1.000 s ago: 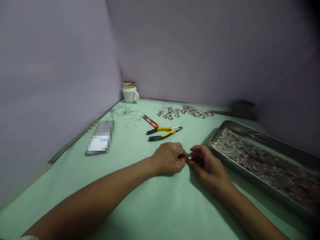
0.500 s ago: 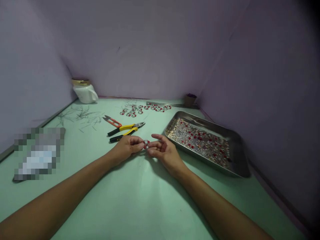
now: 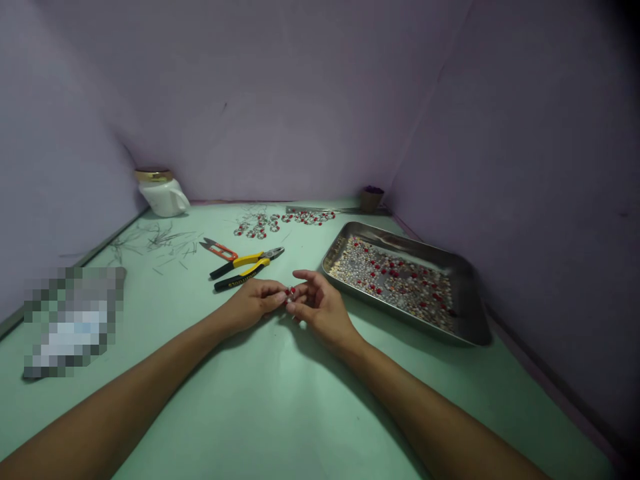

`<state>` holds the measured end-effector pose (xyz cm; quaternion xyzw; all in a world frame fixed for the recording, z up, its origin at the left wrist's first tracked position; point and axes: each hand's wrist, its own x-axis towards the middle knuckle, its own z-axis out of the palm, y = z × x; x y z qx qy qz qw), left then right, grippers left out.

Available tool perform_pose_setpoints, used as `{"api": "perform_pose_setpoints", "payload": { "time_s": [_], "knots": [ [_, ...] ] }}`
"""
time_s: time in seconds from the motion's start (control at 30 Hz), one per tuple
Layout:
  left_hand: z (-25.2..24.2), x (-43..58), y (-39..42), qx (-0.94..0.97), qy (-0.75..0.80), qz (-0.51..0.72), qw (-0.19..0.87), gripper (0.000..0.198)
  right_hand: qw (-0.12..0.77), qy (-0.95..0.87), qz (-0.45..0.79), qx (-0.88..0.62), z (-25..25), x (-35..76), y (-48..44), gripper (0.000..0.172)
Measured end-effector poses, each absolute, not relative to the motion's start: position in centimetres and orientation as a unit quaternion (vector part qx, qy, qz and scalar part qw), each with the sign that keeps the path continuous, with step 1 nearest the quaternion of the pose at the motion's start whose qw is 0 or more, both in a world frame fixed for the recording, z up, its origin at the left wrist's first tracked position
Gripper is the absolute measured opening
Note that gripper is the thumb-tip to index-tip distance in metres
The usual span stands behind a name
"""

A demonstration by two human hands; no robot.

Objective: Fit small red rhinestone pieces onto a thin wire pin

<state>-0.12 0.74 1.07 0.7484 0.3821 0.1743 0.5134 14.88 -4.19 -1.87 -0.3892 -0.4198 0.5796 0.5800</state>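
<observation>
Small beaded piece (image 3: 291, 292), red and pale, near the centre of the frame, just above the worktop (image 3: 240, 400) by the look of it. It sits in the gap between the two hands, at the fingertips of both.

Left hand (image 3: 253, 305): narrow pinch, thumb and forefinger closed on the piece from its left side. Right hand (image 3: 326, 310): half curled, thumb and some fingers at the piece from its right; forefinger stands clear, pointing to the upper left. Whether the right grips or merely steadies, I cannot tell.

Key relation: the piece lies right of the left fingertips and left of the right ones, neither hand clearly nearer. Its long axis, if any, is too small and too covered to read.

Close by: pliers (image 3: 250, 259) beyond the left hand, nose toward the upper right; snips (image 3: 214, 248) just past them, blades to the upper left. Metal tray (image 3: 400, 310) at centre right, nearer the right hand, long axis running down to the right; loose beads (image 3: 393, 275) spread inside, red among pale.

Farther up the frame: a cluster of beaded rings (image 3: 260, 227), upper centre; thin wire pieces (image 3: 160, 237) to their left; lidded mug (image 3: 163, 199), upper left.
</observation>
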Motion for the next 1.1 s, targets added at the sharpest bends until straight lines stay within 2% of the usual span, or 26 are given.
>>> {"api": "perform_pose_setpoints", "payload": {
  "time_s": [0.63,1.1],
  "knots": [
    [1.26,0.18,0.49,0.761,0.419,0.238,0.434,0.018,0.584,-0.406,0.558,-0.427,-1.57,15.39,-4.28,0.042],
    [1.5,0.01,0.19,0.751,0.41,0.258,0.449,0.013,0.594,-0.39,0.561,-0.426,-1.28,15.41,-4.38,0.037]
  ]
}}
